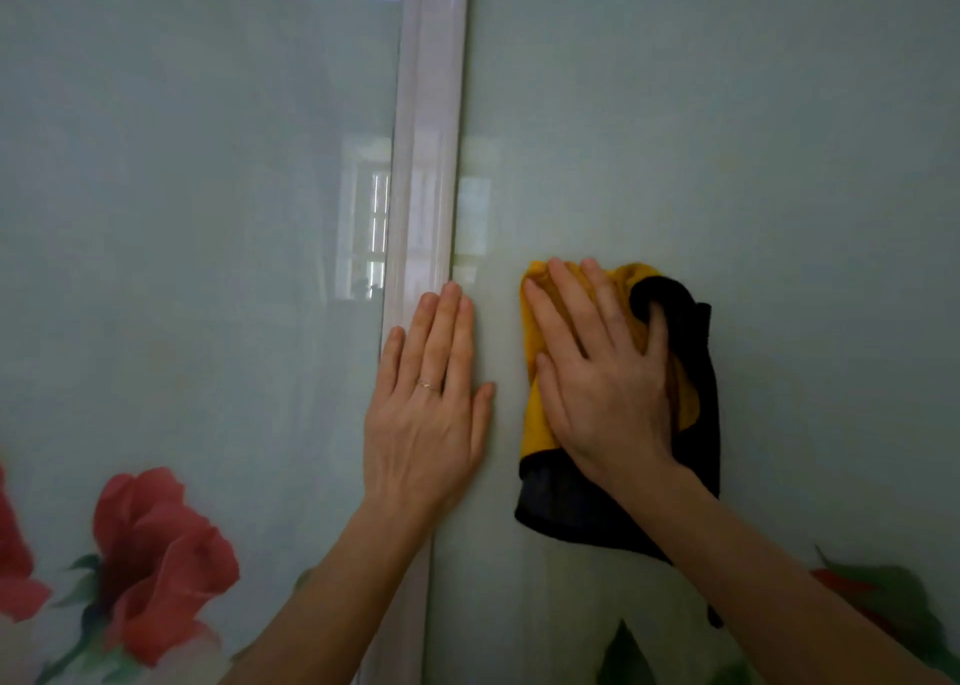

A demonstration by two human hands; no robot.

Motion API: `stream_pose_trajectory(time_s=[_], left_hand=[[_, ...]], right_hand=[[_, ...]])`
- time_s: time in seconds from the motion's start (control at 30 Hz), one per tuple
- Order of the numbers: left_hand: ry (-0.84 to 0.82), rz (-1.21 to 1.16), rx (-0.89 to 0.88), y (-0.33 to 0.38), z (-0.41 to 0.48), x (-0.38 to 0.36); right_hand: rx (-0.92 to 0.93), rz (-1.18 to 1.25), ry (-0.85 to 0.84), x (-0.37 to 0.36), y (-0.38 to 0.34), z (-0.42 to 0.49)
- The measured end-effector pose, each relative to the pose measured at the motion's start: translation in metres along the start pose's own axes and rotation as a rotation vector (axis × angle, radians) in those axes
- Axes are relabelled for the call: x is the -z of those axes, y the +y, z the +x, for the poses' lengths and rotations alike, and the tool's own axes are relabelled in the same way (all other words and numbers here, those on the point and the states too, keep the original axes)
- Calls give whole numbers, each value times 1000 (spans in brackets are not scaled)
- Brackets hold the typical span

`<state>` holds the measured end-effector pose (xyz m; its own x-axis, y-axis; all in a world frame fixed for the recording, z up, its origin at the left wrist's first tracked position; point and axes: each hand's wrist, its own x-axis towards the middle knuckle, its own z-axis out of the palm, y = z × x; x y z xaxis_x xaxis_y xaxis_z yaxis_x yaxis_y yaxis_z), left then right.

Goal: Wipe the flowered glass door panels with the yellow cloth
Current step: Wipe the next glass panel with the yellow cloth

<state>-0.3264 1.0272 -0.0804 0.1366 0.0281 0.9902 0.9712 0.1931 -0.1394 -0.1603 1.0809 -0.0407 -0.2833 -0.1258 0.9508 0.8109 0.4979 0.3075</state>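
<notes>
Two pale green glass door panels fill the view, the left panel (182,216) and the right panel (753,164), split by a white vertical frame strip (428,138). My right hand (597,372) lies flat on a yellow cloth (537,403) with a dark grey side, pressing it against the right panel just right of the strip. My left hand (428,414) rests flat, fingers together, over the strip and the right panel's edge, holding nothing. A thin ring sits on one of its fingers.
Red printed flowers (156,554) with green leaves cover the lower left panel. Green leaves and a bit of red (883,601) show at the lower right. The glass reflects a bright window (374,227) near the strip.
</notes>
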Motion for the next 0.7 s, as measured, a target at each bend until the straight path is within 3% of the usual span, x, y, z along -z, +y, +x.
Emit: stream_pose_trajectory(time_s=[0.23, 0.37, 0.57, 0.7], left_hand=[[-16, -26, 49, -7, -16, 6], [-76, -6, -18, -26, -36, 12], [-56, -38, -14, -29, -38, 12], [-16, -75, 78, -28, -43, 11]], right_hand=[[269, 119, -16, -4, -16, -45], [217, 178, 57, -7, -23, -23], [-1, 240, 127, -18, -52, 21], [116, 337, 98, -18, -70, -18]])
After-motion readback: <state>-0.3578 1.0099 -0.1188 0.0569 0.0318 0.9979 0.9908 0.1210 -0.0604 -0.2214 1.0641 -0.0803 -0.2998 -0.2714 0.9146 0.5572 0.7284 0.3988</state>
